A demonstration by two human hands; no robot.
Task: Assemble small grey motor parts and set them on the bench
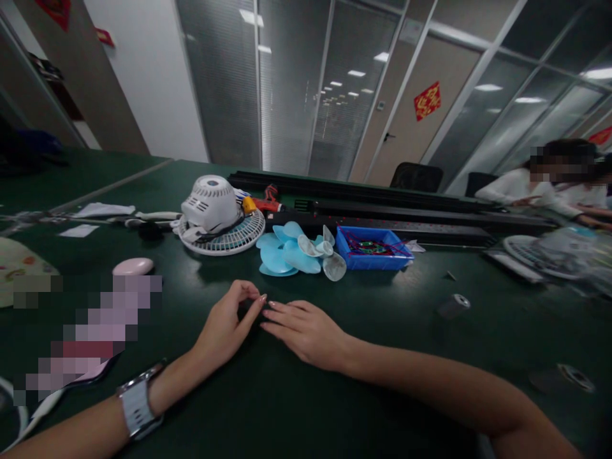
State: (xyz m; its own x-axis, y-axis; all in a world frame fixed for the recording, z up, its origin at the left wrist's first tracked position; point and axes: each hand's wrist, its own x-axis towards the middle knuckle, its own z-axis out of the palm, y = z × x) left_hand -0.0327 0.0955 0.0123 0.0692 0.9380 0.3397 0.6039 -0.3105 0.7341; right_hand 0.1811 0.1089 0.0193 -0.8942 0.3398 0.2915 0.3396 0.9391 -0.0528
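Note:
Near the middle of the dark green table, my left hand (232, 325) is bent into a loop. Its thumb tip comes close against the curled index finger, and anything pinched there is too small to make out. My right hand (308, 331) lies palm down with its fingers stretched toward the left thumb. The fingertips of both hands almost meet. Beyond them lie light blue fan blades (282, 252) and a smaller clear fan blade (327, 252). A white fan head (213, 207) sits on its round grille (239, 237), behind my left hand.
A blue bin (375, 258) holds wires and green circuit boards. Metal cylinders (454, 306) stand at the right. Behind are a red drill (270, 201) and long black rails (382, 220). A pink mouse (134, 266) lies left. People (549, 178) sit at the far right.

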